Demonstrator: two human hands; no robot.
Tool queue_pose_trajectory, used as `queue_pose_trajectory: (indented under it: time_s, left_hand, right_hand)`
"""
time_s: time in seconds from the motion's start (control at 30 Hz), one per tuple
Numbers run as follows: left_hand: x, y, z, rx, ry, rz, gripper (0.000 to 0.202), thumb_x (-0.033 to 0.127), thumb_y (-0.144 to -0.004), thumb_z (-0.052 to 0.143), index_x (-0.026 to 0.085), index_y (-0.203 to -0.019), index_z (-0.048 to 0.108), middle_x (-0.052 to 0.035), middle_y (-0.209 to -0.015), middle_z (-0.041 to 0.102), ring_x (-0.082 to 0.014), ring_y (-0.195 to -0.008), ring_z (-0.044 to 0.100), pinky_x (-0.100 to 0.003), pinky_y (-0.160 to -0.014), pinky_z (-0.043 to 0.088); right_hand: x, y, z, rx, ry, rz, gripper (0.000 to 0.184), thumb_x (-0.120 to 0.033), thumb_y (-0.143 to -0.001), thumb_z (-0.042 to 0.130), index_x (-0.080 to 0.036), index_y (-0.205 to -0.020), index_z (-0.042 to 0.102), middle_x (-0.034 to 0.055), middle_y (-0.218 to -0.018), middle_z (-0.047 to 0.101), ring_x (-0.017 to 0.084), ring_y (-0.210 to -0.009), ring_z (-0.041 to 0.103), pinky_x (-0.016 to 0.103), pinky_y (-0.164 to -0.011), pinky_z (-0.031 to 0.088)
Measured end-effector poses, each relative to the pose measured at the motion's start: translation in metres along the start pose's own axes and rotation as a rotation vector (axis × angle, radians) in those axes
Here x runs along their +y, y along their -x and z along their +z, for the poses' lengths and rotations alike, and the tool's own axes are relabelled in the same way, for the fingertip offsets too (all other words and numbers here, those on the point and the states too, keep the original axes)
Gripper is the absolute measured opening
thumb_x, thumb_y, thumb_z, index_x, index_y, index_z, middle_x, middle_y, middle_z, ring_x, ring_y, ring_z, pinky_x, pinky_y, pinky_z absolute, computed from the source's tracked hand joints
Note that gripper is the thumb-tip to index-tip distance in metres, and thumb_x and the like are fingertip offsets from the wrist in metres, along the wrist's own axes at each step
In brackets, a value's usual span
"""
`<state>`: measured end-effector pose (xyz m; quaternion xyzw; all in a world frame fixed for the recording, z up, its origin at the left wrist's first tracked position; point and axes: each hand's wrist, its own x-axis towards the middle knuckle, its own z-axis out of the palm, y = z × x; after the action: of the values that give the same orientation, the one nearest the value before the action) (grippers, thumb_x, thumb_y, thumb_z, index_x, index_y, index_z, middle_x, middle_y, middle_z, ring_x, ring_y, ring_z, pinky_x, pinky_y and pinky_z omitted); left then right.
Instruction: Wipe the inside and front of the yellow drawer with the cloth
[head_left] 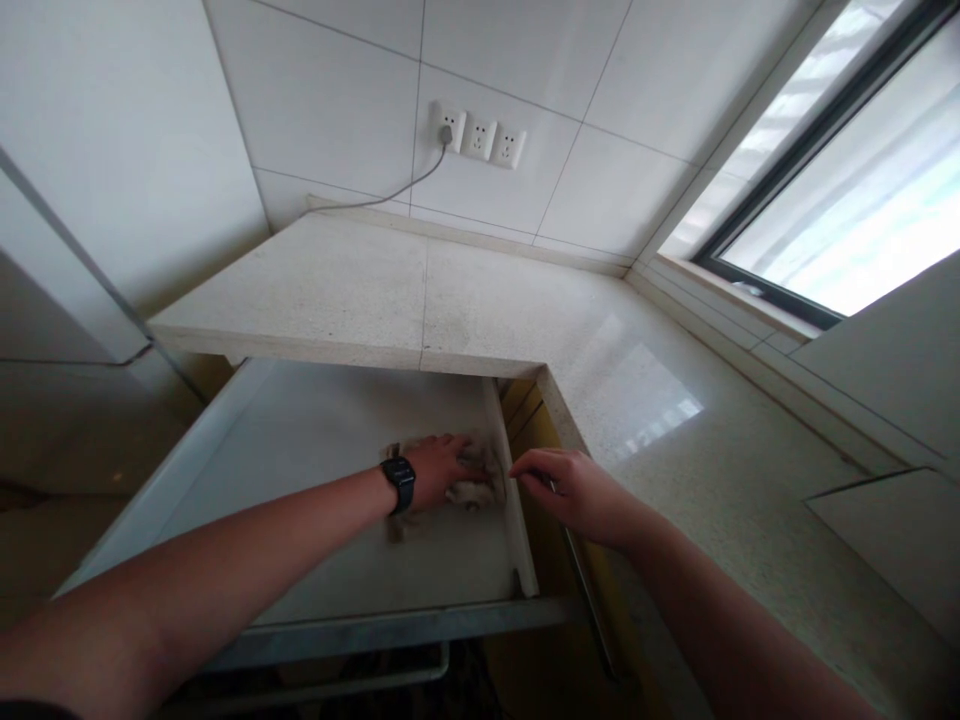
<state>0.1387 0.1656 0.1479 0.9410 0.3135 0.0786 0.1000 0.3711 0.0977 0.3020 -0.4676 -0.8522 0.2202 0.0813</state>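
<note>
A: Setting: a pale tabletop (360, 290) ran along a tiled wall (525, 50), window (862, 190) at right; a drawer (322, 420) stood open under the front edge. Progress?

B: Judged partway. Done: drawer open, cloth (472, 494) inside, lying towards the drawer's right side under the left hand (435, 472). Left: cloth not yet out, drawer not yet shut. How much had been wiped, if wiping it was, could not be told.

A: Grip?

B: Left grip was spread over the cloth, slightly blurred. The right hand (574, 490) hung just beside the drawer, fingers curled; I couldn't tell whether the tips met.

A: Surroundings, obstructions?

B: A bar handle (592, 600) lay below the right hand; a cord (390, 200) ran to the sockets (480, 137), well apart. The left forearm, with its watch (400, 484), hid part of the drawer; the tabletop overhung its back.
</note>
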Motion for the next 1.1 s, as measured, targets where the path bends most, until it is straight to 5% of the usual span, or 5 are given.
queue_pose_trajectory:
  time_s: [0.17, 0.47, 0.6, 0.93, 1.1]
  left_hand:
    - [-0.030, 0.006, -0.012, 0.016, -0.065, -0.336, 0.058, 0.035, -0.082, 0.058, 0.056, -0.133, 0.045, -0.0096, -0.128, 0.041, -0.0359, -0.110, 0.049, -0.052, -0.084, 0.044]
    - [0.057, 0.015, -0.005, -0.108, -0.080, 0.334, 0.058, 0.055, -0.073, 0.065, 0.063, -0.127, 0.045, -0.0075, -0.112, 0.045, -0.0322, -0.102, 0.048, -0.048, -0.078, 0.045]
    - [0.053, 0.016, -0.005, -0.084, -0.052, 0.388, 0.059, 0.059, -0.073, 0.064, 0.061, -0.130, 0.045, -0.0072, -0.118, 0.045, -0.0303, -0.102, 0.048, -0.047, -0.081, 0.045]
    - [-0.041, 0.006, -0.003, 0.108, -0.086, -0.327, 0.060, 0.059, -0.078, 0.060, 0.056, -0.135, 0.042, -0.0099, -0.127, 0.041, -0.0360, -0.113, 0.045, -0.052, -0.088, 0.041]
    - [-0.054, 0.017, -0.005, 0.135, -0.084, -0.391, 0.056, 0.061, -0.079, 0.056, 0.056, -0.133, 0.045, -0.0100, -0.128, 0.038, -0.0363, -0.111, 0.046, -0.053, -0.088, 0.042]
  right_hand:
    - [0.000, 0.000, 0.000, -0.030, 0.031, 0.029, 0.023, -0.029, -0.092, 0.048, -0.025, -0.104, 0.067, 0.0002, -0.092, 0.068, 0.013, -0.080, 0.061, 0.026, -0.070, 0.040]
    - [-0.003, 0.000, 0.000, -0.091, 0.075, 0.055, 0.022, -0.030, -0.092, 0.048, -0.025, -0.103, 0.066, 0.0006, -0.091, 0.069, 0.014, -0.082, 0.061, 0.026, -0.070, 0.039]
    - [-0.004, 0.000, 0.000, -0.110, 0.091, 0.053, 0.022, -0.030, -0.092, 0.047, -0.025, -0.103, 0.066, -0.0002, -0.093, 0.068, 0.014, -0.084, 0.061, 0.026, -0.071, 0.039]
    - [-0.002, -0.002, 0.001, -0.146, 0.103, 0.069, 0.024, -0.034, -0.094, 0.045, -0.028, -0.106, 0.065, -0.0012, -0.098, 0.069, 0.015, -0.089, 0.063, 0.027, -0.075, 0.041]
    - [-0.003, -0.003, 0.001, -0.157, 0.101, 0.084, 0.026, -0.035, -0.094, 0.045, -0.026, -0.107, 0.065, 0.0007, -0.098, 0.069, 0.016, -0.089, 0.063, 0.028, -0.076, 0.041]
